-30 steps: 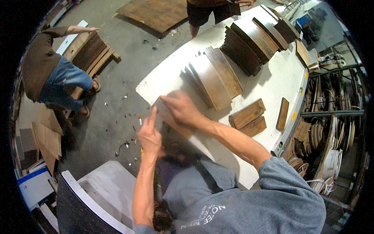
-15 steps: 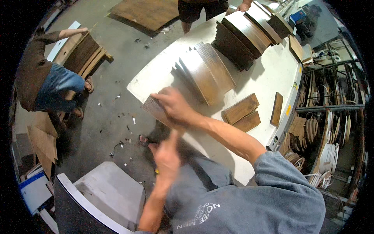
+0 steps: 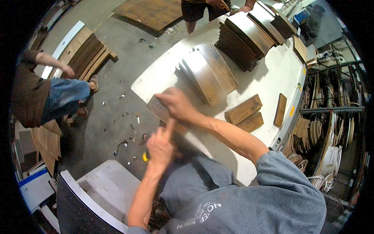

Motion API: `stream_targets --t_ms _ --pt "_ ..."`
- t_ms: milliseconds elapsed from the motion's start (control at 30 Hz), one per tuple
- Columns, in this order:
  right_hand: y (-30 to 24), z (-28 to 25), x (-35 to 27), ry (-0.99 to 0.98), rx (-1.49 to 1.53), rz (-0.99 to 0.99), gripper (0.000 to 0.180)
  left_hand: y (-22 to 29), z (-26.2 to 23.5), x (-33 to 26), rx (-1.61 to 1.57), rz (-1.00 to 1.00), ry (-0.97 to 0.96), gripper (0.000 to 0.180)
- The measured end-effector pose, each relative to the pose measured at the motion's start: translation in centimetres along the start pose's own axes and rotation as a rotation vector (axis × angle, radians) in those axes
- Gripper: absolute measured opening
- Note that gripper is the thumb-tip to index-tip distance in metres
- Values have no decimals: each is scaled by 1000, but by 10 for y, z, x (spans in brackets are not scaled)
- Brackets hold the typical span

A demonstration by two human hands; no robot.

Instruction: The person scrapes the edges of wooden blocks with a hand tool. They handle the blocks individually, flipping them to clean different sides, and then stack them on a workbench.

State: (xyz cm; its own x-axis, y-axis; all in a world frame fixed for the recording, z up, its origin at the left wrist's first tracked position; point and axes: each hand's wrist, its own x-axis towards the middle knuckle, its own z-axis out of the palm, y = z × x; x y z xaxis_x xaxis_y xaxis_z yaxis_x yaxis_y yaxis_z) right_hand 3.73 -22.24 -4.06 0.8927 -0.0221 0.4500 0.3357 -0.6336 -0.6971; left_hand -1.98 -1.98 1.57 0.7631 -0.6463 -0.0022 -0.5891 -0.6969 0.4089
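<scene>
At the table's near left corner, my right hand (image 3: 177, 104) is closed on a dark brown wooden board (image 3: 157, 109), its fingers bent over the far edge. My left hand (image 3: 160, 145), a little blurred, is just below the board with the index finger stretched toward its near edge. The other left fingers are curled, and a small yellow thing (image 3: 145, 156) sticks out beside them; its kind is unclear. Beyond my right hand lies a spread stack of brown boards (image 3: 214, 74). Two short brown wood pieces (image 3: 244, 109) lie right of it, with another piece (image 3: 280, 110) farther right.
More stacked boards (image 3: 245, 37) stand on the white table (image 3: 265, 85), near another person (image 3: 194, 11). At left a person in jeans (image 3: 64, 93) is beside a wood pile (image 3: 83, 50). A grey bin-like thing (image 3: 107, 187) is at my lower left; a rack (image 3: 331, 109) lines the right.
My left hand has moved left and up, taking the yellow thing along. The right hand stays on the board. The person at left has drawn an arm back from the pile.
</scene>
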Motion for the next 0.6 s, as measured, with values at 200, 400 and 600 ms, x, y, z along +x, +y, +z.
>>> stream_targets --t_ms 200,400,600 --pt "1 -1 2 -41 24 -6 36 17 53 -45 -494 107 188 51" --pt "-6 -7 4 -128 -92 28 39 -59 65 18 -863 -397 524 40" --pt "-12 -4 5 -126 -100 29 36 -78 83 47 -965 -347 711 38"
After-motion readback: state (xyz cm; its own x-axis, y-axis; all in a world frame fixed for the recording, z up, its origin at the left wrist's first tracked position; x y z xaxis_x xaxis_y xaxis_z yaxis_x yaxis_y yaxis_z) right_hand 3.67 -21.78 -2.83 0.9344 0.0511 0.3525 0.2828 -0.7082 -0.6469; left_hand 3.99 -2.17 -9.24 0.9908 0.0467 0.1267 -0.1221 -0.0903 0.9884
